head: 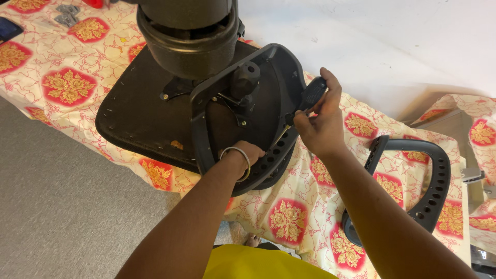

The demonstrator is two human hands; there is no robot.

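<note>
An upturned black office chair seat (135, 114) lies on a table under a cream cloth with red floral medallions (68, 85). A black plastic armrest frame (281, 70) stands against the seat's underside. My left hand (247, 155), a metal bangle on its wrist, grips the armrest's lower perforated part. My right hand (320, 116) is shut on a screwdriver with a black handle (311, 95), whose shaft points down toward the armrest's mounting plate. The chair's wide black column base (188, 36) rises at the top.
A second black armrest (431, 178) lies on the cloth at the right. Small metal parts (66, 14) and a dark flat object (8, 28) sit at the far left corner. Grey carpet is at the left, a white wall behind. A yellow garment (258, 263) shows below.
</note>
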